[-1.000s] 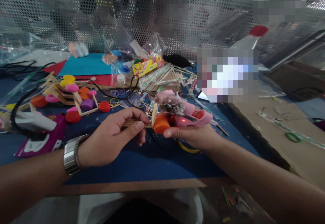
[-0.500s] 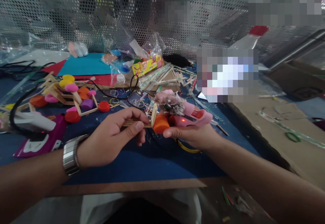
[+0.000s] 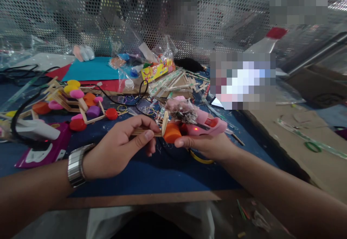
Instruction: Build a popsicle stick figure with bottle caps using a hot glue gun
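Observation:
My left hand [image 3: 121,148], with a metal-banded watch on the wrist, pinches thin wooden craft sticks [image 3: 141,132] between thumb and bent fingers. A short upright stick [image 3: 164,123] stands at their right end, against an orange cap [image 3: 172,133]. My right hand [image 3: 206,146] is palm up beneath a pink glue gun [image 3: 200,123] with a lit red light; its fingers are hidden behind the gun. The right thumb tip is at the orange cap's lower right edge. Greyish-pink fluffy material [image 3: 183,111] sits at the gun's left part, and I cannot tell what it is.
Stick frames with coloured caps [image 3: 77,101] lie at left, beside a purple packet [image 3: 58,141] and black cables. Behind are blue paper [image 3: 92,69], a yellow box [image 3: 157,71] and loose sticks [image 3: 184,83]. Cardboard [image 3: 287,141] lies right; a yellow ring [image 3: 201,157] is beneath my right hand.

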Demonstrator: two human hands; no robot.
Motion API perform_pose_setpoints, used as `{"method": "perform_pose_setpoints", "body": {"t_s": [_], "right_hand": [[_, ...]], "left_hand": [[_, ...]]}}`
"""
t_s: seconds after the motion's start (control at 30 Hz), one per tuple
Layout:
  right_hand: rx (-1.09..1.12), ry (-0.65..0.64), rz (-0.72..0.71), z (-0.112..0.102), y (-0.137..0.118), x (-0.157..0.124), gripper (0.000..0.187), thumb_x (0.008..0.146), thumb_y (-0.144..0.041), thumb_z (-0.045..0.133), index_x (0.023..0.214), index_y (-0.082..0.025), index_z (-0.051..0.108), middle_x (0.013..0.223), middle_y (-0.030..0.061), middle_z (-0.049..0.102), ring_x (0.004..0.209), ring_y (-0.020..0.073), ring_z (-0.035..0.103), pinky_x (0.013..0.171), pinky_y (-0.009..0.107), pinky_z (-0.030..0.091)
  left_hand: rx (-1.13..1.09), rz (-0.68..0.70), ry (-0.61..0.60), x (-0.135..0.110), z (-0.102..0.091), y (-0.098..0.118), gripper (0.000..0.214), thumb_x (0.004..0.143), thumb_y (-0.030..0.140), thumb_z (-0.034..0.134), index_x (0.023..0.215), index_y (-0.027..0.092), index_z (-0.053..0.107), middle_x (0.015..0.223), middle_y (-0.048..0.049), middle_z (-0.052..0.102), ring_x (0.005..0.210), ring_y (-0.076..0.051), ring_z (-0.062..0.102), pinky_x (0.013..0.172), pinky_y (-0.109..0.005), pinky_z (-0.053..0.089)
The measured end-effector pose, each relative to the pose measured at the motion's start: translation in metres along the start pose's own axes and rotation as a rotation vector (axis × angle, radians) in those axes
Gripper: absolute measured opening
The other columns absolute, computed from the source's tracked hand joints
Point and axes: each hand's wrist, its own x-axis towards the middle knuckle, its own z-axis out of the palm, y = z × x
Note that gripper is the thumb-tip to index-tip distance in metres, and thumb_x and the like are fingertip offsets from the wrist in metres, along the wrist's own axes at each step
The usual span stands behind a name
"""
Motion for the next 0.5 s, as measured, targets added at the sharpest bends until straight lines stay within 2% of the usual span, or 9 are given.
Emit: {"method": "perform_pose_setpoints", "body": {"t_s": [0.2,0.5], "right_hand": [[-0.004,-0.001,0.009,0.0000,0.0007,-0.0002,0.056,0.070,-0.066,0.089,0.110,-0.029,0.078,0.102,0.0059,0.080,0.101,0.0280,0.075,0.103,0.045,0.059],[0.027,0.007,0.021,0.0009,0.0004,-0.0006,0.054,0.069,-0.063,0.091,0.108,-0.027,0.077,0.104,0.0055,0.078,0.104,0.0264,0.073,0.105,0.042,0.058]], "left_hand": [[-0.003,0.002,0.003,-0.0002,0.0001,0.0003,0.014,0.104,0.029,0.059,0.101,0.016,0.063,0.073,0.0013,0.068,0.066,-0.009,0.066,0.068,-0.019,0.056],[-0.007,-0.004,-0.002,-0.0001,-0.0004,0.0011,0.015,0.103,0.031,0.062,0.100,0.016,0.063,0.073,0.0013,0.068,0.066,-0.009,0.066,0.068,-0.018,0.056]]}}
